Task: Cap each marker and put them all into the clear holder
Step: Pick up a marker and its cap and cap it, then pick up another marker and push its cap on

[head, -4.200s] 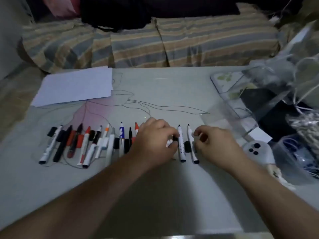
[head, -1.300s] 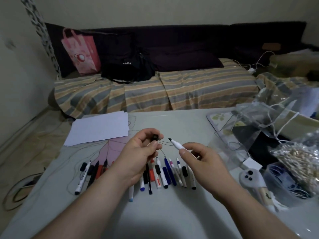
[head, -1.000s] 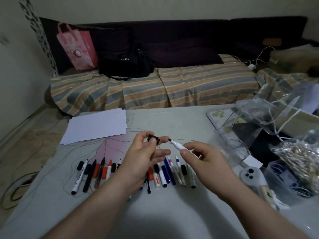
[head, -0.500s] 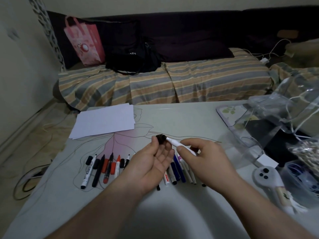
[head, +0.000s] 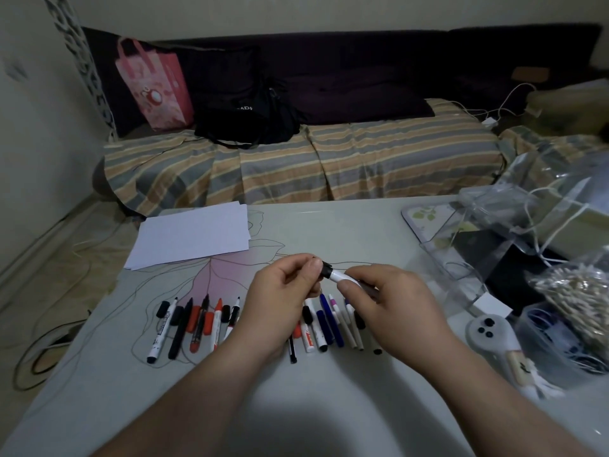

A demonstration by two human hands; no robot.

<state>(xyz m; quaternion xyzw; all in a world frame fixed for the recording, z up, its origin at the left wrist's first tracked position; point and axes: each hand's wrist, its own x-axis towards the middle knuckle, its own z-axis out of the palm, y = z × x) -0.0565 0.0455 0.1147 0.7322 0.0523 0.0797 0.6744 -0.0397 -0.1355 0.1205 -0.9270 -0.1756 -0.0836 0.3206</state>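
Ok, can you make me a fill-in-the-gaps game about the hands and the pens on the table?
1. The right hand holds a white marker with a ____ cap.
2. The left hand pinches that ____.
3. The stack of white paper lies on the table's ____ side.
4. The clear plastic holder contains ____ markers so far.

Missing words: black; cap; left; no

A stack of white paper [head: 191,235] lies at the table's [head: 329,407] far left corner. Beyond stands a sofa with a striped cover [head: 329,159], bearing a pink gift bag [head: 155,87] beside a black bag [head: 244,117]. A white controller [head: 491,338] rests at the right.
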